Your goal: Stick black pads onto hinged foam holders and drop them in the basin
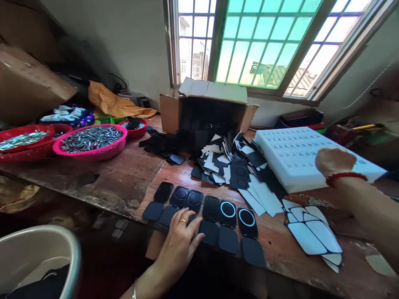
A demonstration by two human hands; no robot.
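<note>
Left hand (182, 238): palm down at lower centre of frame, fingers loosely spread, nothing seen pinched, fingertips over the lower flap of the third black two-panel piece (195, 200) from the left. Right hand (336, 161): curled, at right of frame, over the near part of the white foam tray (304, 179); can't tell if anything's in it, fingers are hidden. The black pieces sit in a row of six along the near edge of the wooden table (124, 176), centre to lower centre of frame, opened flat, upper panels ribbed or plain, the two rightmost with a pale ring (228, 209). Handling guess: light, thin, panels fairly stiff, joint between panels the weak spot; smooth faces probably a bit slippery. I'd take one by the side edges of a panel, thumb one side and fingers the other, off the ring and not by the joint. Long axis of each runs away from me, upper panel toward the window, lower flap toward me; row fans, so left ones have their lower ends swung to frame left, right ones to frame right. Pile of black and white cards (218, 162) lies just beyond; white-faced panels (314, 232) spread lower right.
</note>
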